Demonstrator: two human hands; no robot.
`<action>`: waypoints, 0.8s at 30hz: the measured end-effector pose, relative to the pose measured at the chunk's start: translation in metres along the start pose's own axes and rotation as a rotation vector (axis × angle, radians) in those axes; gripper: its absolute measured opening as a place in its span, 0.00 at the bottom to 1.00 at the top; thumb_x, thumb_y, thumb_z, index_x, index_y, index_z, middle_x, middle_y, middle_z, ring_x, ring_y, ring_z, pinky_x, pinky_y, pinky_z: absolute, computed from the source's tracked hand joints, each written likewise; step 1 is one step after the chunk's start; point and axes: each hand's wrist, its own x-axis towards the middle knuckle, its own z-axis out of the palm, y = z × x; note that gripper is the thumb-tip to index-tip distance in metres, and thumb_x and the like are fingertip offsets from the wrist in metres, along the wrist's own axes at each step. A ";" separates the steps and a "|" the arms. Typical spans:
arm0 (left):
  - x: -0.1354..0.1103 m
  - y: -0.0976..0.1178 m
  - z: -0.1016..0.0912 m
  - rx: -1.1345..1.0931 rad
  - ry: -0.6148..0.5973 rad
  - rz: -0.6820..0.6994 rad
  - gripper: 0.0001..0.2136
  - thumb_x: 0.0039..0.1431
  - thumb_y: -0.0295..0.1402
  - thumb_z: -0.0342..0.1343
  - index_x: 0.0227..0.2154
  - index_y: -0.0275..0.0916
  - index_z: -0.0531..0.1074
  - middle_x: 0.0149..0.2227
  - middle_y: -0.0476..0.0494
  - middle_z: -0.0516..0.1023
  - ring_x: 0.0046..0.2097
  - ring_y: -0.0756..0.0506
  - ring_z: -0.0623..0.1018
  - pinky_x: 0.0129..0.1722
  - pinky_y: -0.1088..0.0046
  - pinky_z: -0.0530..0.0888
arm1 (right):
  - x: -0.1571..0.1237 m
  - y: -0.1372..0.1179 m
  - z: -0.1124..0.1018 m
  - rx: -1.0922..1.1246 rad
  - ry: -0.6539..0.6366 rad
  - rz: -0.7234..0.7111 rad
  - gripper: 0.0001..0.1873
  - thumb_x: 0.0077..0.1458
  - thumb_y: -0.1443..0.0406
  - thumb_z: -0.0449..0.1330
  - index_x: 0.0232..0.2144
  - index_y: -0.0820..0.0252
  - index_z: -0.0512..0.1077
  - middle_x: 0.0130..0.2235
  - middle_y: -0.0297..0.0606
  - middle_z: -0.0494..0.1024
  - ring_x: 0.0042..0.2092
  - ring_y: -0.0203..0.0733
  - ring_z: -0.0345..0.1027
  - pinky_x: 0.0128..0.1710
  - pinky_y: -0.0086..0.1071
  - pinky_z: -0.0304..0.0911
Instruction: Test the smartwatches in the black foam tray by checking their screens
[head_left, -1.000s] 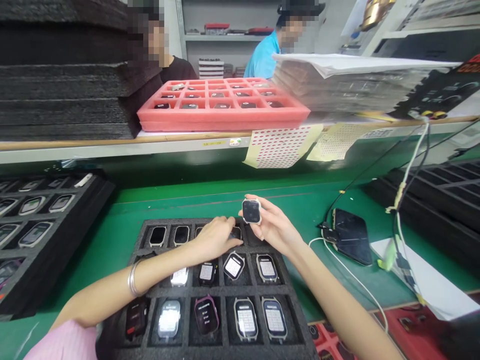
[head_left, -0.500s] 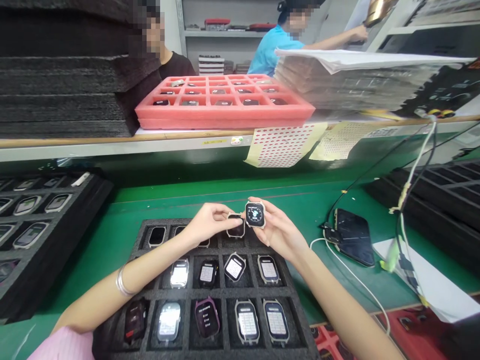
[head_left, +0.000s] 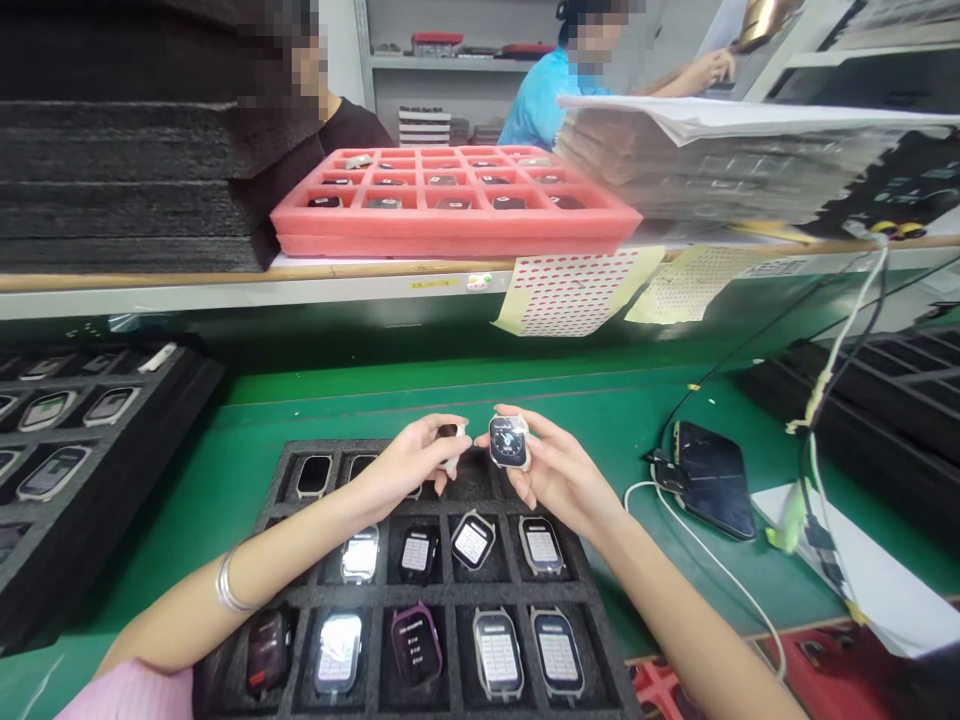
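Note:
My left hand (head_left: 429, 449) is closed around a watch case (head_left: 451, 447), which is tilted so its screen faces partly away. Close beside it, my right hand (head_left: 551, 462) grips a second smartwatch (head_left: 508, 441) between thumb and fingers, its lit dial turned toward me. Both hands are over the back row of a black foam tray (head_left: 446, 590). Strapless smartwatches sit in the tray's compartments, among them a purple one (head_left: 417, 645) and a silver one (head_left: 497, 652), several with lit white screens. My left forearm hides part of the tray.
Another black tray of watches (head_left: 52, 470) stands at the left. On the right lie a black phone-like device (head_left: 712, 478) and a white cable (head_left: 701, 545). A shelf ahead bears a pink foam tray (head_left: 457, 235) and stacked black foam (head_left: 135, 190). Two people are beyond it.
My left hand has lifted its watch from the back-row compartment and turned it on its side. My right hand's watch has tilted slightly and stays close by.

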 end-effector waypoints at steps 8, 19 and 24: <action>-0.008 -0.006 0.001 0.518 0.004 0.280 0.13 0.54 0.28 0.53 0.44 0.37 0.67 0.29 0.52 0.68 0.29 0.51 0.68 0.31 0.75 0.66 | 0.000 0.001 -0.001 0.016 -0.021 0.002 0.17 0.61 0.66 0.59 0.53 0.59 0.69 0.44 0.48 0.79 0.23 0.32 0.70 0.22 0.24 0.67; -0.005 -0.016 -0.002 0.820 0.109 0.507 0.24 0.57 0.29 0.51 0.58 0.35 0.58 0.46 0.37 0.73 0.46 0.42 0.74 0.49 0.64 0.69 | 0.001 0.004 0.000 0.019 -0.018 0.009 0.19 0.59 0.66 0.61 0.53 0.56 0.70 0.43 0.47 0.79 0.25 0.33 0.72 0.23 0.25 0.69; -0.005 -0.015 -0.003 0.791 0.054 0.491 0.22 0.57 0.30 0.52 0.56 0.35 0.61 0.50 0.37 0.73 0.50 0.41 0.73 0.51 0.65 0.68 | -0.002 0.004 -0.001 -0.002 0.008 -0.007 0.18 0.56 0.66 0.64 0.50 0.57 0.73 0.40 0.45 0.80 0.23 0.33 0.71 0.21 0.25 0.69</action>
